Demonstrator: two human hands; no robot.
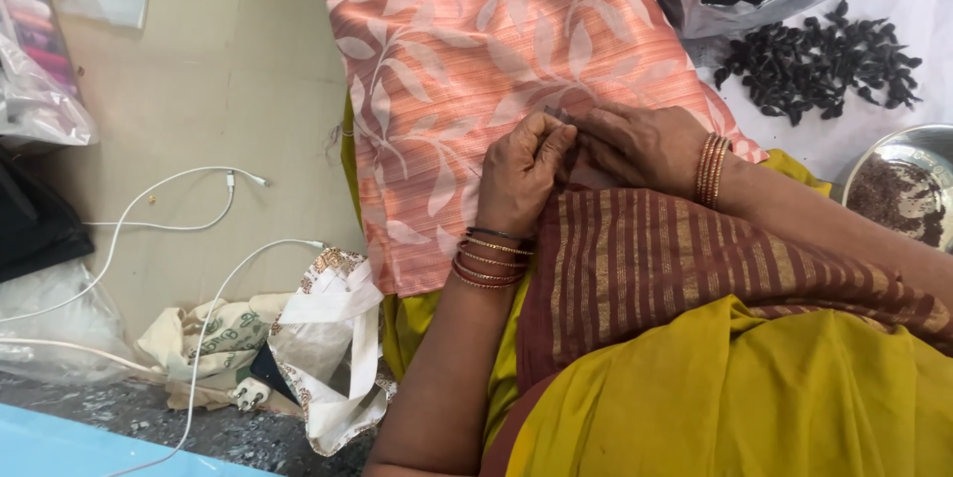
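A: Where the two hands meet, what do they hold?

B: The left hand (523, 174) and right hand (635, 144) come together over the peach-orange cotton cloth with pale leaf print (467, 60). Their fingers (556, 139) pinch something small and dark between them; I cannot tell what it is.

A: And the cloth?

B: It lies across the lap, running to twelve o'clock. At two o'clock sits a heap of small black seed pieces (819, 65), at three o'clock a round steel plate (898, 174), at nine o'clock a white charging cable (174, 194).
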